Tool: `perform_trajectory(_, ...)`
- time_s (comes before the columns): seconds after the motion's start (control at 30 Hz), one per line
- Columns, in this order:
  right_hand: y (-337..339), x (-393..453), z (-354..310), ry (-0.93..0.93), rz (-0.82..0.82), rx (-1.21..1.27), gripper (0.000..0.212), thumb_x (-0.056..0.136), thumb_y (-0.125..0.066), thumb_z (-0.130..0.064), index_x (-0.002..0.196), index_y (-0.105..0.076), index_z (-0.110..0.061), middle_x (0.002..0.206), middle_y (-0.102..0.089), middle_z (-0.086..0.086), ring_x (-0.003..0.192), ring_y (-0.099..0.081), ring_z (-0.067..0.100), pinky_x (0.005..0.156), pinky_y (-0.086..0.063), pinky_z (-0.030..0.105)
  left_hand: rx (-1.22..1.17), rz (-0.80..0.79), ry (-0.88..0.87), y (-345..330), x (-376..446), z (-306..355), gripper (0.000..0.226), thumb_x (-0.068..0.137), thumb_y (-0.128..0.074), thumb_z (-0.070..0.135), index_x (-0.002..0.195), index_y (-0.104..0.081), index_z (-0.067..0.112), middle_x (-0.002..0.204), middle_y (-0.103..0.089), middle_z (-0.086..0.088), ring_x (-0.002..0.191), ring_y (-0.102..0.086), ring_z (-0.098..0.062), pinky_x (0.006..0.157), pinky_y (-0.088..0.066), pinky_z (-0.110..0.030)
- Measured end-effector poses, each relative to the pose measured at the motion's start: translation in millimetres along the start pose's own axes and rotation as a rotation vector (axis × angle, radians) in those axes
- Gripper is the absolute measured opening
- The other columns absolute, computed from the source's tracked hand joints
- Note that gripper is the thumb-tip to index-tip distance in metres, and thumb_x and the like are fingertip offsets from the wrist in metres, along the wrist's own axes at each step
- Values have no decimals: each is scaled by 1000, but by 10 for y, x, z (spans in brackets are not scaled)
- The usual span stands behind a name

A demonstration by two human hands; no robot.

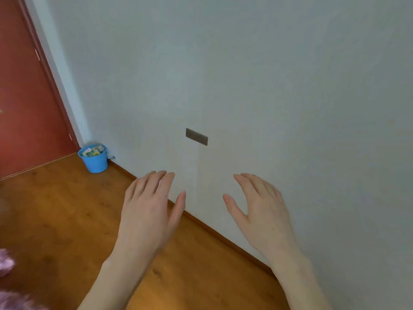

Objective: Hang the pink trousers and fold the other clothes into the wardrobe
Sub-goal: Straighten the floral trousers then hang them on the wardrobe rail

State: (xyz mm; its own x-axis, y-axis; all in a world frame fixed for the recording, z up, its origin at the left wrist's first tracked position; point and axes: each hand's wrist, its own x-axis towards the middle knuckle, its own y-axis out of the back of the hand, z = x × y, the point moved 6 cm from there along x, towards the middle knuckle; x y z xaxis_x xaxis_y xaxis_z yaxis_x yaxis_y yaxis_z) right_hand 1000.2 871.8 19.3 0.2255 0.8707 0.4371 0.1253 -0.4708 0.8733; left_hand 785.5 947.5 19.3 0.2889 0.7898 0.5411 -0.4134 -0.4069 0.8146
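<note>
floor [67, 220]: glossy wood | bucket [95, 163]: blue plastic | wall [268, 86]: matt

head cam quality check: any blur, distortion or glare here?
Head view: light is soft and even, no glare; wide-angle bends the red door edge and skirting line; left hand and right hand slightly soft, likely motion blur; blue bucket fairly sharp; pink fuzzy fabric at the lower-left edge is blurred.

Both hands are held out with fingers straight and holding nothing, the left hand [148, 208] over the wooden floor [67, 220] and the right hand [260, 208] before the pale wall [268, 86]. A small dark plate [197, 136] sits on the wall beyond them. Far left, a blue bucket [95, 158] stands near a red door [24, 108]. Pink fluffy fabric [13, 300] shows at the near left corner.
</note>
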Motion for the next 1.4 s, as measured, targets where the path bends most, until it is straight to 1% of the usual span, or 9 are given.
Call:
perform_trajectory(0.07, -184, 305, -6, 34, -19, 30, 66, 101, -27, -67, 152, -45, -30, 154, -50, -7, 141, -45, 13, 119, -26, 31, 13, 15, 46, -87, 176, -100, 51, 107, -43, 50, 139, -64, 16, 139, -66, -8, 133, -60, -31, 113, -46, -55)
perform_trajectory(0.13, -355, 603, -4, 73, -29, 60, 67, 100, -26, -67, 151, -46, -30, 153, -51, -7, 141, -46, 14, 119, -28, 31, 36, 13, 80, -187, 360, -176, 57, 102, -42, 52, 139, -63, 16, 140, -66, -8, 134, -59, -31, 112, -47, -56)
perform_trajectory(0.27, -631, 1203, 8, 172, -65, 106, 70, 99, -21, -70, 151, -45, -30, 152, -51, -8, 141, -46, 14, 119, -32, 34, 90, 44, 159, -313, 739, -277, 57, 101, -42, 53, 140, -63, 17, 139, -65, -6, 133, -58, -30, 112, -48, -53)
perform_trajectory(0.43, -879, 1960, -58, 294, -60, 167, 69, 101, -25, -70, 149, -48, -27, 148, -55, -5, 139, -49, 16, 118, -37, 37, 191, 88, 246, -419, 1210, -421, 51, 100, -48, 50, 137, -63, 18, 137, -66, -4, 130, -60, -27, 110, -46, -47)
perform_trajectory(0.6, -1192, 2524, -320, 423, -83, 215, 73, 99, -21, -73, 150, -48, -28, 150, -55, -3, 141, -49, 19, 117, -36, 37, 292, 128, 326, -473, 1404, -660, 47, 102, -51, 49, 136, -63, 18, 136, -66, -4, 129, -59, -27, 109, -47, -48)
perform_trajectory(0.7, -1344, 2763, -575, 488, -63, 285, 69, 100, -26, -69, 146, -53, -24, 144, -61, 0, 135, -57, 22, 112, -38, 37, 343, 160, 388, -454, 1457, -867, 45, 105, -51, 48, 136, -64, 17, 135, -66, -4, 128, -60, -28, 108, -48, -51)
perform_trajectory(0.8, -1512, 2934, -885, 547, -55, 324, 62, 103, -36, -66, 143, -56, -22, 141, -63, 2, 131, -59, 23, 109, -34, 33, 378, 198, 429, -407, 1462, -1092, 48, 101, -52, 47, 134, -64, 14, 133, -66, -5, 126, -60, -29, 107, -49, -52)
perform_trajectory(0.97, -1851, 3129, -1493, 688, -113, 397, 67, 102, -28, -69, 146, -51, -24, 142, -60, -2, 133, -55, 18, 113, -41, 35, 444, 204, 518, -354, 1445, -1542, 49, 103, -51, 46, 137, -61, 14, 135, -64, -4, 127, -58, -29, 106, -47, -50)
perform_trajectory(1.4, -2663, 3738, -3320, 889, -114, 492, 64, 101, -34, -70, 144, -54, -27, 144, -61, -5, 135, -55, 19, 111, -43, 37, 533, 255, 694, -154, 1653, -3185, 52, 105, -44, 50, 137, -62, 13, 135, -64, -6, 123, -60, -30, 106, -48, -48)
